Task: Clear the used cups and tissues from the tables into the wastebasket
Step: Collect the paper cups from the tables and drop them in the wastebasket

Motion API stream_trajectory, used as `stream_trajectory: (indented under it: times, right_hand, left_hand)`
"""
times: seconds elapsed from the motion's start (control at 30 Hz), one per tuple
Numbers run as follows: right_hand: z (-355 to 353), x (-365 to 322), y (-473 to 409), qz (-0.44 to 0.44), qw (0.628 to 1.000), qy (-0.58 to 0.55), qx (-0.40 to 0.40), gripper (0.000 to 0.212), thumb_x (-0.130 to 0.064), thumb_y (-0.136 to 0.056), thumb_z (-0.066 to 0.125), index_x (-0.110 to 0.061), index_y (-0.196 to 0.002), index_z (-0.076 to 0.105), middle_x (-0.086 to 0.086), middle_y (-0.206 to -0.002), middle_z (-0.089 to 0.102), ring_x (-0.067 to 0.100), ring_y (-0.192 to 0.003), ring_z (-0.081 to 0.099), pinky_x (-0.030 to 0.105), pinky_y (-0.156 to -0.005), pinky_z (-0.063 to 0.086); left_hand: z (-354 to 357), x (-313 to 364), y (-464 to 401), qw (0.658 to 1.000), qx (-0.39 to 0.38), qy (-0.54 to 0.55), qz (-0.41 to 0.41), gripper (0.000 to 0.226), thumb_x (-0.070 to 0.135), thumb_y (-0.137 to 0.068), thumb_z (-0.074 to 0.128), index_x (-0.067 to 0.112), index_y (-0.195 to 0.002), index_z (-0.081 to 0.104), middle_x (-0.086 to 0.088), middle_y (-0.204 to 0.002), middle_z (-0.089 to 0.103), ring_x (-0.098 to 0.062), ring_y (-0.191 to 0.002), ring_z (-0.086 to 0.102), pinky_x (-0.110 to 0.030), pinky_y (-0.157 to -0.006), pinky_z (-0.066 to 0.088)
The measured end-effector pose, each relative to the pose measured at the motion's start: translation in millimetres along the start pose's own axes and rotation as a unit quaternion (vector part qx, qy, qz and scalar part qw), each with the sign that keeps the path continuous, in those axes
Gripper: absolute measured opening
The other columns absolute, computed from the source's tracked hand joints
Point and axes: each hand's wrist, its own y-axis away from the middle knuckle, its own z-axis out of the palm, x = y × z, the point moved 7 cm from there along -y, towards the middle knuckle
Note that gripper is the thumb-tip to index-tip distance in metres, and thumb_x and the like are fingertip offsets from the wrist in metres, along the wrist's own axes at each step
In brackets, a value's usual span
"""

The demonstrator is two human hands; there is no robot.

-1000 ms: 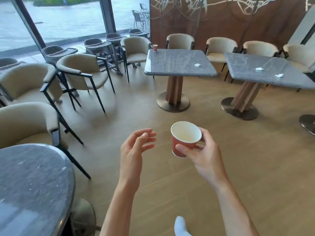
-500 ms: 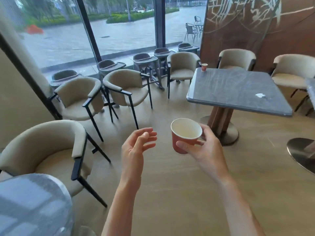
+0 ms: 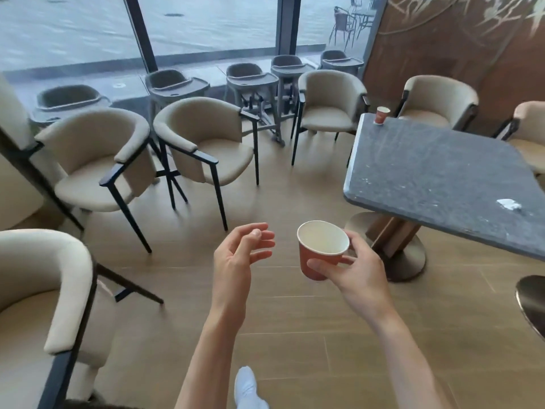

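The red paper cup (image 3: 321, 251) with a white, empty-looking inside is held in the air over the wooden floor (image 3: 295, 335), tilted a little toward the camera. The right hand (image 3: 358, 271) grasps it, thumb across the near wall and fingers curled round the far side. Just beside it, apart from the cup, the left hand (image 3: 236, 258) is released, its fingers loosely bent and holding nothing.

To the right stands a grey stone table (image 3: 436, 172) on a wood-and-metal pedestal. On its far left corner sits a second red cup (image 3: 382, 115), upright. Near its right edge lies 1 crumpled white tissue (image 3: 508, 203), well apart from that cup.

Beige armchairs (image 3: 206, 143) with dark metal legs ring the space, and grey high chairs (image 3: 252, 81) line the window behind them. A white shoe (image 3: 246, 388) shows between the forearms at the bottom. No wastebasket is in view.
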Motion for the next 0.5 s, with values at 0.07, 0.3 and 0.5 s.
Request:
stream_trajectory:
  times: [0.07, 0.3, 0.5]
  right_hand:
    - [12.3, -14.3, -56.1, -0.003, 1.000, 0.006, 0.013, 0.075, -0.044, -0.057, 0.095, -0.030, -0.124, 0.064, -0.007, -0.117, 0.071, 0.006, -0.098, 0.069, 0.020, -0.085, 0.056]
    - [38.8, -37.2, -211.7, -0.008, 0.998, -0.018, 0.064, 0.085, -0.066, -0.050, 0.088, -0.031, -0.125, 0.064, -0.010, -0.118, 0.071, 0.008, -0.100, 0.070, 0.031, -0.088, 0.057]
    - [52.8, -6.7, -339.3, 0.009, 0.996, -0.009, 0.085, 0.077, -0.055, -0.052, 0.090, -0.033, -0.121, 0.064, -0.005, -0.117, 0.071, 0.008, -0.098, 0.070, 0.032, -0.088, 0.057]
  left_hand:
    - [4.6, 15.1, -63.0, 1.000, -0.005, 0.000, 0.001, 0.022, 0.008, -0.102, 0.052, 0.007, -0.104, 0.073, -0.013, -0.096, 0.077, -0.027, -0.092, 0.073, -0.039, -0.084, 0.057]
    - [54.3, 55.4, -232.8, 0.998, -0.059, -0.015, 0.029, 0.020, 0.010, -0.102, 0.053, 0.007, -0.106, 0.073, -0.011, -0.095, 0.077, -0.024, -0.091, 0.073, -0.036, -0.084, 0.058]
    - [114.3, 36.7, -352.5, 0.994, -0.105, -0.031, 0.016, 0.022, 0.022, -0.094, 0.060, 0.009, -0.106, 0.073, -0.009, -0.095, 0.077, -0.025, -0.092, 0.073, -0.034, -0.083, 0.058]
